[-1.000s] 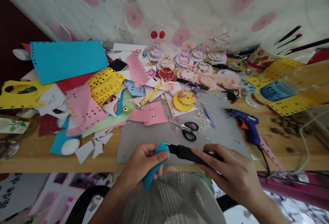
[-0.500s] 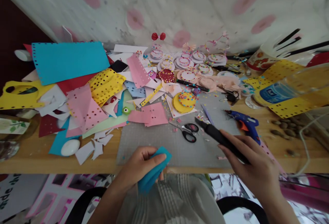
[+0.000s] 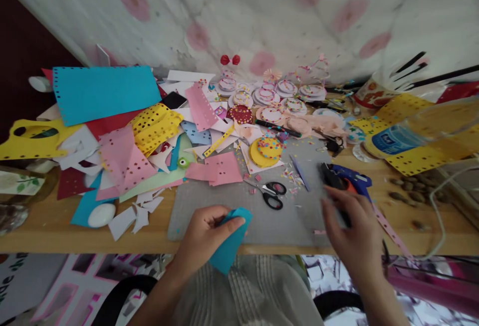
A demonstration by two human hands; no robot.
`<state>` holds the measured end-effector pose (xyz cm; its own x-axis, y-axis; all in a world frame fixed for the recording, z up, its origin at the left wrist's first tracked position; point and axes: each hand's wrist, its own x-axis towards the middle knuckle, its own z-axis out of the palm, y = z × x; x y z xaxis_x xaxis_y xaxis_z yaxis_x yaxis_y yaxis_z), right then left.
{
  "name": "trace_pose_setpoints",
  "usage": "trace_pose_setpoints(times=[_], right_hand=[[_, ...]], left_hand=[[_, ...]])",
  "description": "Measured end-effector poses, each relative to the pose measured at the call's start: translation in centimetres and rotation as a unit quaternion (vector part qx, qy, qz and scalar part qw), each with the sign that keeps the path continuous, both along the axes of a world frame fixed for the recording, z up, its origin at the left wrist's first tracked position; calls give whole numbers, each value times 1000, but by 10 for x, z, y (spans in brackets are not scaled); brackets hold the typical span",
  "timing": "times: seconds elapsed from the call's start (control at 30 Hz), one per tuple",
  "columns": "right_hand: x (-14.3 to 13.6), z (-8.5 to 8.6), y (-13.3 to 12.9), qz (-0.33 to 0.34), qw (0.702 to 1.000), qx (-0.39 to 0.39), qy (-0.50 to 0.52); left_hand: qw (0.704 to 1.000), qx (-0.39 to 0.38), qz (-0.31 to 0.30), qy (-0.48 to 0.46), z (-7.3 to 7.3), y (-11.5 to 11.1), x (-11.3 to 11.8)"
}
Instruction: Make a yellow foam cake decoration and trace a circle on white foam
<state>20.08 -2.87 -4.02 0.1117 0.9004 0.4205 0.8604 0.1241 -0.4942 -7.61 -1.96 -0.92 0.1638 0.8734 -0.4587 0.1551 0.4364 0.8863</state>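
Note:
My left hand point(image 3: 207, 234) is closed on a folded piece of blue paper point(image 3: 230, 246), pinched between thumb and fingers above the table's front edge. My right hand point(image 3: 354, 231), blurred, hovers with its fingers apart over a long black hand tool point(image 3: 332, 176), whose exact kind I cannot make out. The tool lies against the blue glue gun point(image 3: 352, 174), partly covered by my fingers. Between my hands, black-handled scissors point(image 3: 273, 196) rest on the grey cutting mat point(image 3: 220, 206). A yellow paper disc topped with coloured confetti point(image 3: 264, 151) sits behind them.
Punched sheets and scraps, among them a large blue sheet point(image 3: 107, 94), crowd the left side. Small ring-shaped decorations point(image 3: 265, 94) stand along the back. At right are a bottle of yellow liquid point(image 3: 398, 139), a cup of brushes point(image 3: 374, 89) and a white cord point(image 3: 436, 216).
My right hand has carried the black tool rightward to the glue gun, and its fingers have loosened around it. My left hand stays nearly in place; the blue paper hangs slightly differently.

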Motion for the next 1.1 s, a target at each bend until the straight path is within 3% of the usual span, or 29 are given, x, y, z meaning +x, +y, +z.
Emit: trace_pose_setpoints(times=[0.07,0.13,0.23,0.37,0.5,0.67,0.8,0.93,1.1], right_hand=[[-36,13,-5,114,975,-88,172],[-68,20,-8,217,906,-197,306],[-93,22,-4,234,838,-277,409],[-91,21,9,215,794,-315,473],[-88,23,19,226,753,-350,510],[-94,22,29,241,776,-353,464],[-97,3,31,254,840,-329,349],[-101,-18,27,252,890,-322,200],[-99,-23,24,254,889,-347,157]], left_hand=[[997,54,0,50,0,-2,6],[990,104,-24,96,1,-4,10],[967,181,-80,159,3,-5,4],[936,277,-130,173,6,-3,-16],[865,428,-142,220,11,-2,-31],[789,524,-146,287,14,-2,-49],[724,537,-201,382,-5,-6,-59],[733,456,-272,425,-38,-23,-44],[751,408,-263,448,-60,-39,-23]])
